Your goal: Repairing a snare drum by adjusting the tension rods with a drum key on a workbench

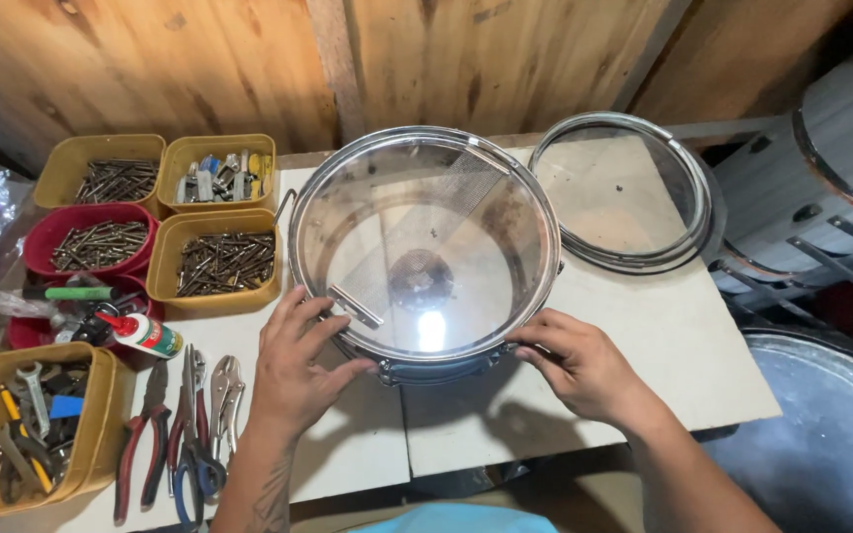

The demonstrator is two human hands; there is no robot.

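Item: snare drum, clear-headed, chrome-rimmed, lying flat on a pale board table with its near rim sitting close to the table's front edge. Bare board is showing to the right of the drum and in front of it, between the two wrists; the table edge is running just beyond the right hand. Behind and right of the drum, a loose metal hoop holding a clear skin is lying flat, nearly touching the drum's rim. Left of the drum, yellow tubs of screws are crowding close to the shell; nearer the front, pliers are lying in a row beside the left wrist, with a small glue bottle just behind them.

Left hand: resting on the drum's near-left rim, fingers spreading wide and flat, the tips reaching over the hoop onto the clear head beside a snare-wire end plate. Not gripping anything.

Right hand: pressing against the drum's near-right rim, fingers lying loosely curled and partly open, fingertips touching the hoop's outer edge, palm over the table.
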